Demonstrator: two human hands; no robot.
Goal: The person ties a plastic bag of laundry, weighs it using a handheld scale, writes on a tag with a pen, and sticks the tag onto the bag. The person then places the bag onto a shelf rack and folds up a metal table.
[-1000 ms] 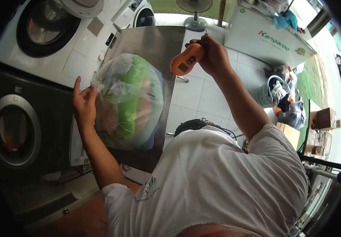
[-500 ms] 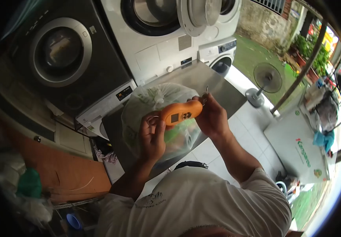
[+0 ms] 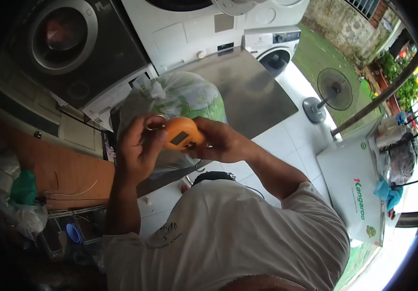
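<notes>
An orange hanging scale (image 3: 184, 132) with a small grey display is held up in front of me, tilted. My left hand (image 3: 138, 151) is closed at its left end, where a metal ring (image 3: 155, 116) shows by the fingers. Around the other end of the scale wraps my right hand (image 3: 221, 140). A metal hook (image 3: 199, 167) dangles below the right hand. Behind the scale, a tied, full translucent plastic bag (image 3: 189, 89) with green and white contents rests on the metal table (image 3: 262, 97); my hands hide part of it.
White washing machines (image 3: 184, 36) and a dark front-loader (image 3: 20, 63) line the far side. A grey fan (image 3: 315, 109) stands right of the table. Farther right is a white Kangaroo box (image 3: 344, 184). An orange-brown board (image 3: 73, 179) lies at left.
The scale has moved left and turned, its ring end now by my left hand and its hook hanging below my right hand. The camera view has shifted too.
</notes>
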